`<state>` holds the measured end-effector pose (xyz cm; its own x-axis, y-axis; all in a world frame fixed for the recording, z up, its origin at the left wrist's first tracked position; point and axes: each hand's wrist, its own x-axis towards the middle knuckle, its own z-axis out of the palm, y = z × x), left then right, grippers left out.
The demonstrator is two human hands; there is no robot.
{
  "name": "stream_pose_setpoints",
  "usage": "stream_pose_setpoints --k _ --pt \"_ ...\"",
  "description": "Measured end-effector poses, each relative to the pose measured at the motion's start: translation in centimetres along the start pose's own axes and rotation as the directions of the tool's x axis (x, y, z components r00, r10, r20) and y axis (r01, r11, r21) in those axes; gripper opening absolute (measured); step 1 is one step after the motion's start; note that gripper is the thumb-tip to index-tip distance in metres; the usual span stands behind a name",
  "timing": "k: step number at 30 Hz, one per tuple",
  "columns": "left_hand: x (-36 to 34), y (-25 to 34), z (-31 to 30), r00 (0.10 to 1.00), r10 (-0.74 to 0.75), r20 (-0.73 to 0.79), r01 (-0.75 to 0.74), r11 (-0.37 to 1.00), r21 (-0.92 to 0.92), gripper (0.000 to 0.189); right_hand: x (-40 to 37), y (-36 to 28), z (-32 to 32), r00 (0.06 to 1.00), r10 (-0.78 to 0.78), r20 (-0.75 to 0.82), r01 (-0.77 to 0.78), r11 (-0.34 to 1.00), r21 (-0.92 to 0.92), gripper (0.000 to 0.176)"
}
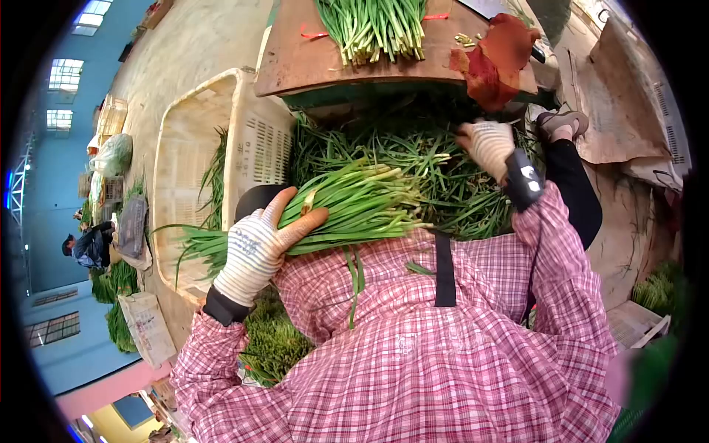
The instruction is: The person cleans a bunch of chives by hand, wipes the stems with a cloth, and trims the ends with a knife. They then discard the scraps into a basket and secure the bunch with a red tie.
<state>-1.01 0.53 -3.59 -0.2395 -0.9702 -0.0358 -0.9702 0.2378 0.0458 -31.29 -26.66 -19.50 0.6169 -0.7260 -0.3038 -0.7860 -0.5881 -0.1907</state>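
My left hand [258,247], in a striped glove with bare fingertips, is closed round a bunch of garlic chives [347,203]. The bunch rests on my lap, pale stem ends to the right and leaf tips trailing left. My right hand [487,148], gloved the same way and with a black band at the wrist, is over a heap of loose green leaves [473,196]. Its fingers are curled and slightly blurred; anything in them is too small to make out. Single leaves hang on my checked shirt [421,347].
A wooden table [295,70] stands ahead, bearing a trimmed chive bundle [373,29] on red ties and a reddish cloth [495,63]. At left is a cream plastic crate [240,148] with some leaves. More greens [277,340] lie beside me. Another person [92,240] is far left.
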Motion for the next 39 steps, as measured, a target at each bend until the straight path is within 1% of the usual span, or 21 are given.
stream_pose_setpoints --k 2,3,5,7,10,11,13,14,15,17,19,21,23,24,25,27,28,33,35,36,39 --pt "0.5 0.2 0.2 0.999 -0.016 -0.032 0.016 1.000 -0.006 0.057 -1.0 -3.3 0.3 0.872 -0.227 -0.434 0.413 0.818 0.400 0.036" --pt "0.9 0.5 0.3 0.999 -0.001 -0.048 0.001 1.000 -0.004 0.062 -0.7 -3.1 0.6 0.896 -0.203 -0.394 0.375 0.822 0.429 0.038" --pt "1.5 0.9 0.4 0.996 0.024 -0.083 -0.024 1.000 0.002 0.073 -1.0 -9.3 -0.4 0.753 -0.366 -0.548 0.658 0.401 0.637 0.036" --pt "1.6 0.9 0.3 0.996 0.047 -0.079 -0.045 0.999 0.020 0.073 -1.2 -9.9 -0.1 0.939 -0.231 -0.256 0.309 0.234 0.922 0.028" --pt "0.4 0.3 0.4 0.997 0.041 -0.058 -0.041 0.999 -0.003 0.072 0.9 -5.2 1.9 0.954 0.162 -0.253 0.093 0.642 0.761 0.031" --pt "0.5 0.3 0.4 0.998 0.042 -0.042 -0.041 0.999 0.012 0.066 1.4 -4.2 2.3 0.983 0.112 -0.147 0.062 0.548 0.834 0.030" --pt "0.8 0.6 0.1 0.999 0.051 0.002 -0.051 0.998 0.034 0.055 1.0 -7.1 0.3 0.744 -0.182 -0.642 0.639 0.475 0.605 0.030" --pt "1.3 1.0 0.0 0.998 0.059 -0.002 -0.059 0.998 0.038 0.053 1.1 -8.9 -0.6 0.653 -0.316 -0.689 0.735 0.482 0.476 0.030" --pt "1.4 0.9 0.0 0.997 0.071 -0.038 -0.071 0.997 0.020 0.058 0.2 -9.7 -2.9 0.801 -0.457 -0.387 0.592 0.503 0.630 0.029" --pt "1.5 0.9 0.0 0.991 0.096 -0.099 -0.099 0.995 -0.027 0.068 1.6 -9.6 -1.0 0.731 -0.610 -0.306 0.643 0.464 0.609 0.028" --pt "0.8 0.9 -0.6 0.999 0.022 -0.044 -0.023 1.000 -0.015 0.056 2.7 -7.2 1.0 0.581 -0.556 -0.594 0.810 0.468 0.354 0.030" --pt "-0.6 -0.1 0.2 0.993 -0.034 -0.116 0.027 0.998 -0.063 0.059 3.0 -2.4 1.0 0.881 -0.375 -0.289 0.417 0.904 0.096 0.033" --pt "-1.1 -0.2 0.7 0.986 -0.070 -0.153 0.056 0.994 -0.095 0.062 0.4 -0.7 0.0 1.000 0.001 0.005 -0.001 0.992 0.130 0.026" --pt "-1.0 -0.4 0.8 0.981 -0.086 -0.173 0.068 0.992 -0.109 0.064 -0.8 -0.6 1.4 0.949 -0.162 -0.270 0.231 0.941 0.246 0.034" --pt "-0.7 -0.3 0.9 0.982 -0.082 -0.173 0.063 0.992 -0.112 0.064 0.0 -1.0 4.2 0.734 -0.347 -0.584 0.505 0.853 0.128 0.037" --pt "0.2 -0.4 0.9 0.984 -0.062 -0.170 0.042 0.993 -0.114 0.065 -1.3 -4.4 2.6 0.931 -0.331 -0.152 0.259 0.308 0.915 0.033" --pt "0.4 -0.4 1.0 0.986 -0.049 -0.159 0.036 0.996 -0.087 0.066 -2.1 -4.9 1.2 0.935 -0.351 0.057 0.044 0.273 0.961 0.031" --pt "0.5 0.1 0.3 0.996 -0.056 -0.075 0.047 0.991 -0.121 0.068 -1.5 -2.9 2.5 0.977 -0.170 -0.125 0.171 0.287 0.943 0.027" --pt "0.2 -0.2 0.1 0.994 -0.106 -0.029 0.099 0.977 -0.187 0.067 -1.4 -0.4 2.2 0.965 -0.077 -0.250 0.236 0.674 0.700 0.024" --pt "-0.5 -1.0 0.2 0.988 -0.157 -0.014 0.148 0.958 -0.246 0.065 -0.2 2.0 3.8 0.978 0.028 -0.206 0.070 0.890 0.452 0.022" --pt "-2.2 -2.3 -0.3 0.952 -0.304 0.024 0.278 0.833 -0.479 0.066 -0.8 6.0 5.1 0.942 0.327 0.069 -0.322 0.943 -0.082 0.019"
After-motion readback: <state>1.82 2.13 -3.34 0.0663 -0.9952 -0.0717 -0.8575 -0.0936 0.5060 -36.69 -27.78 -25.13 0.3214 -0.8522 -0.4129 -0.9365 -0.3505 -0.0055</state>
